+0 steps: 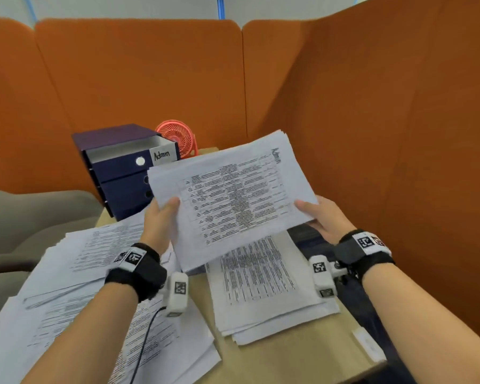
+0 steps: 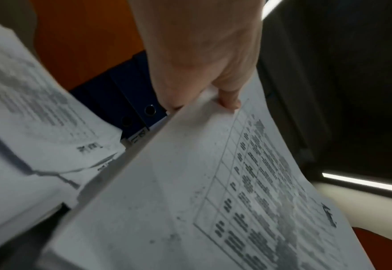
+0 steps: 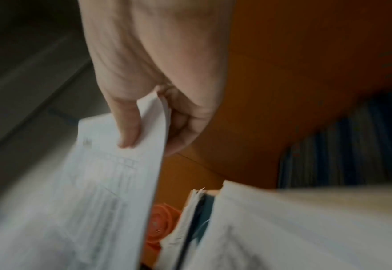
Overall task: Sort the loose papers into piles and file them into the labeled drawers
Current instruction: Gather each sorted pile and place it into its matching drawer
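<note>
I hold a stack of printed papers (image 1: 233, 195) marked "Admin" in the air above the table, tilted toward the drawers. My left hand (image 1: 161, 217) pinches its left edge, thumb on top; the left wrist view shows the stack (image 2: 202, 191) with the hand (image 2: 204, 69) on its edge. My right hand (image 1: 319, 217) grips the right edge, and the right wrist view shows the thumb over the sheets (image 3: 112, 173) held by that hand (image 3: 149, 82). The dark blue drawer unit (image 1: 122, 173) stands at the back left, its top drawer (image 1: 130, 153) labeled "Admin" pulled open.
A sorted pile (image 1: 263, 286) lies on the wooden table (image 1: 302, 356) under the held stack. Loose papers (image 1: 94, 286) spread over the left side. A small red fan (image 1: 178, 137) stands behind the drawers. Orange partition panels (image 1: 372, 134) close in the back and right.
</note>
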